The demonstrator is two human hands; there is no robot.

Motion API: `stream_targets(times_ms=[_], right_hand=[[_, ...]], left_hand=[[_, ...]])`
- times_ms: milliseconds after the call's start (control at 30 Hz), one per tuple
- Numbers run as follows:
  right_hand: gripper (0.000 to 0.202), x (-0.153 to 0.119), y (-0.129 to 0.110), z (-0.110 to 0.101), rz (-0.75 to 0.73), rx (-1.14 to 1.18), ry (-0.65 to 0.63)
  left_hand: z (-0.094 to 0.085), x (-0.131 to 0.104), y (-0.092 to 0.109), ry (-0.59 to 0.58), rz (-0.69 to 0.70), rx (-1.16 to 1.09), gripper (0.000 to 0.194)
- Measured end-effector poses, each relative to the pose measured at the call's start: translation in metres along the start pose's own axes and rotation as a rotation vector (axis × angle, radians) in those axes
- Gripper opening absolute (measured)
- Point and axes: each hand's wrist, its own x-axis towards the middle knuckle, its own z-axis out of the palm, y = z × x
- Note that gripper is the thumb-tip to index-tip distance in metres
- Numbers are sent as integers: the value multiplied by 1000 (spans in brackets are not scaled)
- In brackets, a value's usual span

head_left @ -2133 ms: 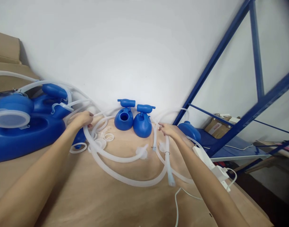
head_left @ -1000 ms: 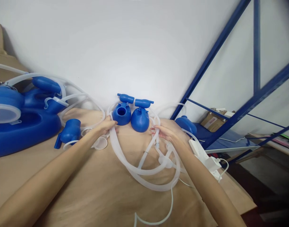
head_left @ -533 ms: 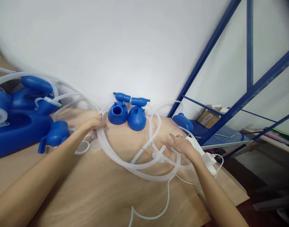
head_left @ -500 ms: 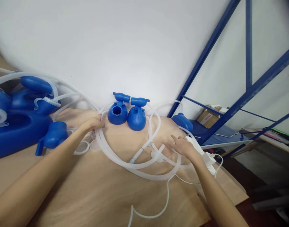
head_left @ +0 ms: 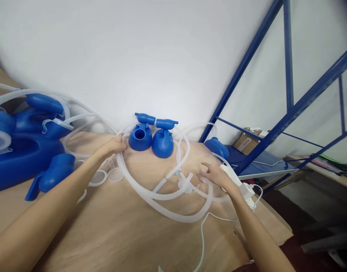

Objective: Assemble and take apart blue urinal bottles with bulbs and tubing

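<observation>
Left hand closed round the tube; right hand at the loop's other side, hold unclear.
Tube sags between the hands, toward the wearer. Light, even pressure should suit it; best keep the bend wide, avoiding kinks and snags on the second tube. Beyond the hands: left bottle, mouth open, contents hidden; right bottle beside it, contents also unseen.

The light is bright and soft on the far wall, but dim over the floor at right. The right hand looks slightly blurred; the far right corner darkens.
</observation>
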Motion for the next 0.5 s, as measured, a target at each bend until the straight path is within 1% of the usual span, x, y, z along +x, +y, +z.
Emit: stream_targets(times_ms=[67,133,233,267,367,400,433,500], right_hand=[[64,10,-8,-3,-64,151,81],[64,25,-23,-3,-136,340,145],[54,51,-52,6,-215,561,167],[53,60,-62,13,-220,631,172],[71,85,-92,37,-199,863,223],[74,91,-100,44,-185,938,244],[76,96,-106,50,-171,1009,270],[75,104,-112,57,-134,1124,338]], left_hand=[[5,0,5,-24,-38,-84,99],[10,1,9,-45,-68,-155,95],[19,4,10,-71,-99,-183,87],[22,4,9,-75,-105,-166,85],[26,5,3,-67,-107,-52,77],[25,5,1,-57,-100,6,75],[24,6,-1,-46,-89,73,75],[22,7,-5,-28,-44,226,83]])
